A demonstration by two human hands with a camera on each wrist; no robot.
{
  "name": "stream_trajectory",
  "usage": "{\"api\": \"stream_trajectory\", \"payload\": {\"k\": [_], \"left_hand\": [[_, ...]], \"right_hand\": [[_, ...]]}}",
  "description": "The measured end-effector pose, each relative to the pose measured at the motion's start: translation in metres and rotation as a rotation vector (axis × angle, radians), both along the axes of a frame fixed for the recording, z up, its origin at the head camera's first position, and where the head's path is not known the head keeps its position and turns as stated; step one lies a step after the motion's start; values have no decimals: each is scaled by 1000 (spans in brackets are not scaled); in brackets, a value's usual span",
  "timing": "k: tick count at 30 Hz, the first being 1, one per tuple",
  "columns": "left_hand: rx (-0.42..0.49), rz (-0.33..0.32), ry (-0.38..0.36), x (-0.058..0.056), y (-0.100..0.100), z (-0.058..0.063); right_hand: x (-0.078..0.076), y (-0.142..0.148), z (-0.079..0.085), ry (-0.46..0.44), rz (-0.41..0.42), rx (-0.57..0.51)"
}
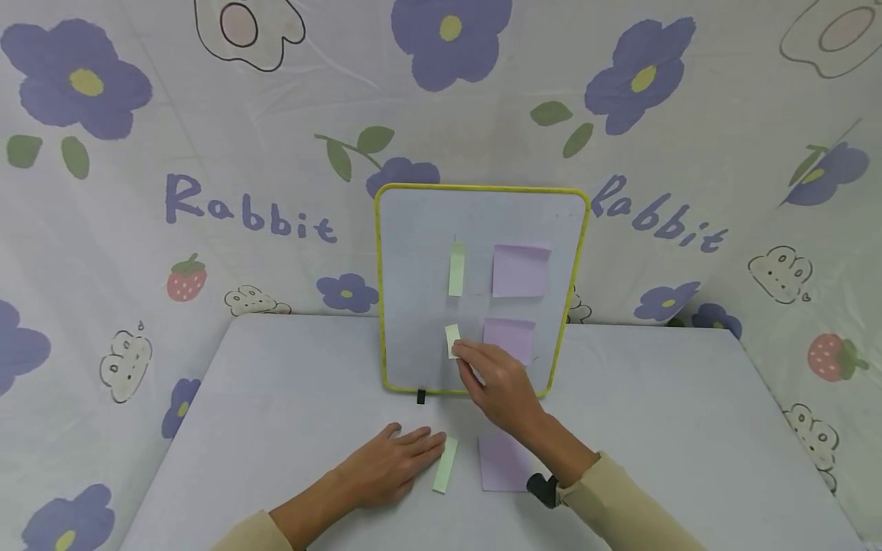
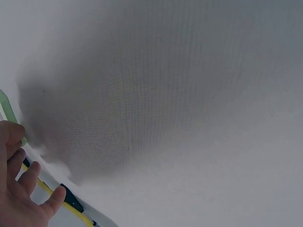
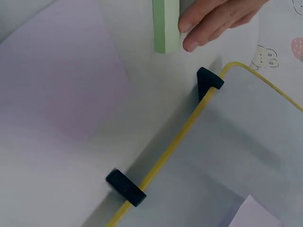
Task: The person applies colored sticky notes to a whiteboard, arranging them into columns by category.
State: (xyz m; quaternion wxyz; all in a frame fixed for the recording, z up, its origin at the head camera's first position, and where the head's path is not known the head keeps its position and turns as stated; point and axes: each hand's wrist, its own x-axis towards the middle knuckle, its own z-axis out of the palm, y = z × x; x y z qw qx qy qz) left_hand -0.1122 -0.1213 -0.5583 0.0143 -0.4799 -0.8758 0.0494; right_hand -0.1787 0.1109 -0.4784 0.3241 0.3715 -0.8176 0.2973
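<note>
My right hand [image 1: 501, 386] pinches a narrow pale green sticky note [image 1: 452, 334] at the lower middle of the yellow-framed whiteboard [image 1: 413, 306]. Higher up on the board, another green sticky note [image 1: 456, 269] hangs upright. Beside the two are purple sticky notes, an upper one [image 1: 521, 271] and a lower one [image 1: 506, 335] partly behind my right hand. Palm down on the table, my left hand [image 1: 396, 465] has its fingertips at the edge of a narrow green sticky note pad [image 1: 445, 465]. The right wrist view shows the left fingers [image 3: 208, 21] beside this pad, but not the right hand.
A purple sticky note pad [image 1: 499, 468] lies on the white table [image 1: 654, 428], partly beneath my right forearm. Black feet, a near one [image 3: 125, 187] and a far one [image 3: 208, 82], support the board's lower edge. A patterned cloth [image 1: 262, 138] hangs behind.
</note>
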Motion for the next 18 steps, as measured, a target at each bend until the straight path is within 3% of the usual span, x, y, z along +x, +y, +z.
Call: {"api": "stream_trajectory", "payload": {"k": [10, 18], "left_hand": [[1, -9, 39, -2, 0, -3], [-33, 8, 14, -3, 1, -1]], "right_hand": [[-13, -6, 4, 0, -37, -30], [-19, -7, -4, 20, -31, -33]]}}
